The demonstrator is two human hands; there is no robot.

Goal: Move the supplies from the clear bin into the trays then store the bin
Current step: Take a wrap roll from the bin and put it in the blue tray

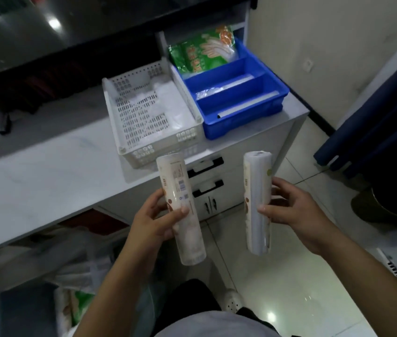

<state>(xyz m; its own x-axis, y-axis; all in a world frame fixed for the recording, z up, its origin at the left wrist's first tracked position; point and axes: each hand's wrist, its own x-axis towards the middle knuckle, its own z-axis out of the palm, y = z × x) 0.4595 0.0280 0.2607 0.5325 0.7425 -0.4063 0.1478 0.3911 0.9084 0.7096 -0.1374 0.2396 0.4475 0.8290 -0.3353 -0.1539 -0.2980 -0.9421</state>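
Note:
My left hand grips a white wrapped roll with a printed label, held upright below the counter edge. Another white roll stands in my right hand, a little to the right. Both rolls hang in front of the cabinet, short of the trays. On the counter sits a white perforated tray with thin clear plastic inside. Beside it on the right is a blue divided tray, holding long clear rolls in its compartments and green packets at its far end. The clear bin is at the lower left, mostly hidden.
The white counter runs to the left, with a dark shelf above it. Cabinet drawers with black handles face me. Plastic bags lie on the floor at lower left. A blue chair and a dark bucket stand at right.

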